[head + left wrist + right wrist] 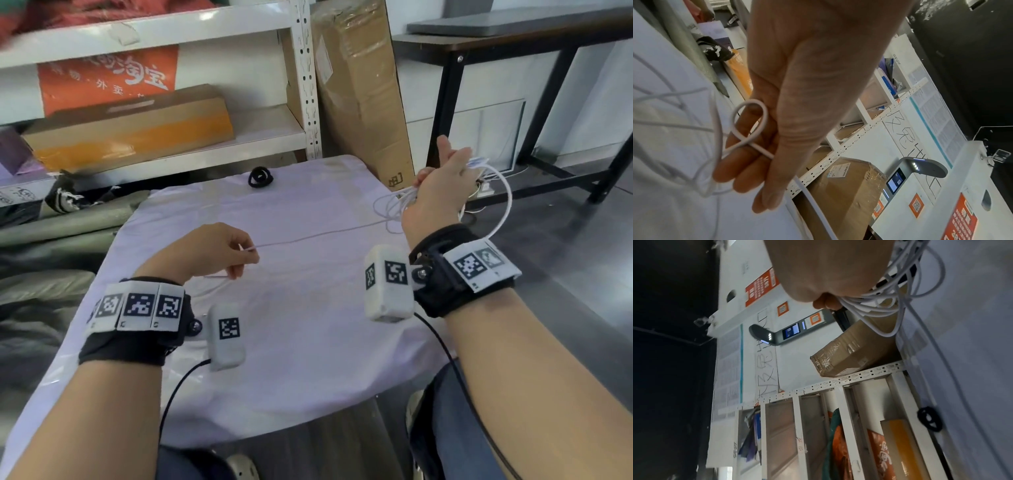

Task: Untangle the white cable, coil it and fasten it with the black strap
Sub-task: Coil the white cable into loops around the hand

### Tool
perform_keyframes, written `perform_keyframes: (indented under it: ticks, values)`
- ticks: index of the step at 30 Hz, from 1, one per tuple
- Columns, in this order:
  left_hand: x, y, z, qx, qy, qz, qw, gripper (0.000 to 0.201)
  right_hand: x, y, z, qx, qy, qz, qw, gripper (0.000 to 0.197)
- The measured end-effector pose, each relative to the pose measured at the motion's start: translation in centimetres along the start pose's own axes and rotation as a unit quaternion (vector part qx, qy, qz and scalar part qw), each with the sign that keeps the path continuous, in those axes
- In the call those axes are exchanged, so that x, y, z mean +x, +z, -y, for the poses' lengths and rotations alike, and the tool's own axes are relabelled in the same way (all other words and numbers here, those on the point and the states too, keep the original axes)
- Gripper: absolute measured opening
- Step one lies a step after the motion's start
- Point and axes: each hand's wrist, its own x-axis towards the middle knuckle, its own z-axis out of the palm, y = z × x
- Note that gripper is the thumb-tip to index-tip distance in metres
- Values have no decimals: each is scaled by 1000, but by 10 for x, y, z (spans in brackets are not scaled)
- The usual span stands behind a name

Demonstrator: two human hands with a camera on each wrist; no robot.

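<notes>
The white cable (318,235) stretches across the white-covered table (308,325) between both hands. My right hand (442,185), raised at the table's right edge, grips a bundle of several cable loops (881,305); one big loop (503,205) hangs off to the right. My left hand (219,250) pinches the cable's other end, where a small loop (750,123) curls over its fingers (740,162). The black strap (260,176) lies curled at the table's far edge, apart from both hands, and shows in the right wrist view as the strap (930,418).
A white metal shelf rack (305,85) with cardboard boxes (137,126) stands behind the table. A tall cardboard box (359,85) leans at the back right. A black-framed desk (548,85) stands to the right. Grey bundles (51,222) lie to the left.
</notes>
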Motion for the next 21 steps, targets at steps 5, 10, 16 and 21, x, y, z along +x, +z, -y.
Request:
perform_keyframes:
  ticks: [5,10,16,21]
  values:
    - [-12,-7,-9,0,45,18,999,10,0,1,-10,-144,-79,45,985,27]
    - [-24,-12,-34,20,89,55,994,19,-22,3,-15,-302,-44,263,915,22]
    - [-26,-6,-57,-1,153,85,985,18,-51,8,-20,-358,141,472,793,26]
    - [-19,-1,-61,-15,169,23,985,16,-61,4,-23,-402,204,527,720,23]
